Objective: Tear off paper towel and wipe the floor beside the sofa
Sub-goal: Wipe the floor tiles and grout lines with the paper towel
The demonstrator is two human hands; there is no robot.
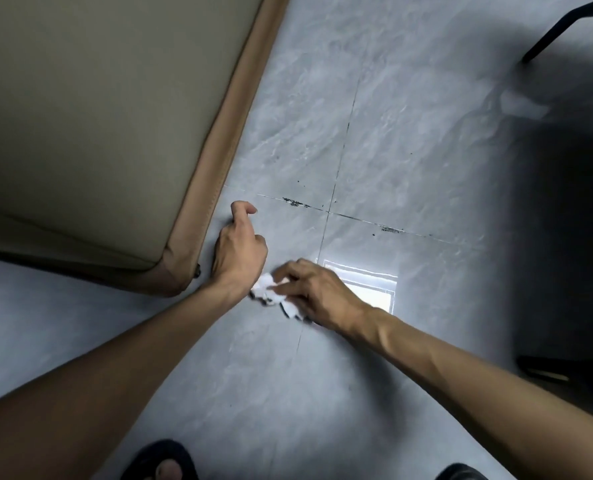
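We see only part of the sofa (91,133): its smooth beige cushion and tan piped edge run out of view at the top and left, and a small dark foot (196,270) peeks out under its near corner. Below, at the bottom edge, a dark sandal (160,459) with bare toes is cut off, as is a second dark shoe (461,472) further right. Our left hand (239,251) hovers just beside the sofa's corner, fingers loosely curled and holding nothing, the forefinger hooked forward. Touching its wrist side lies the crumpled white paper towel (274,292), pressed onto the floor (409,133) under our right hand (317,292), whose fingers are closed down on the wad; how much paper sits beneath the palm we cannot tell. The floor is glossy grey marble-patterned tile with thin grout lines crossing ahead of the hands, marked by dark specks and smears (295,203). A bright rectangular reflection (367,282) shines just beyond the right hand. At far right, a black furniture leg (558,29) and a deep shadow hide whatever stands there. No writing is legible anywhere.
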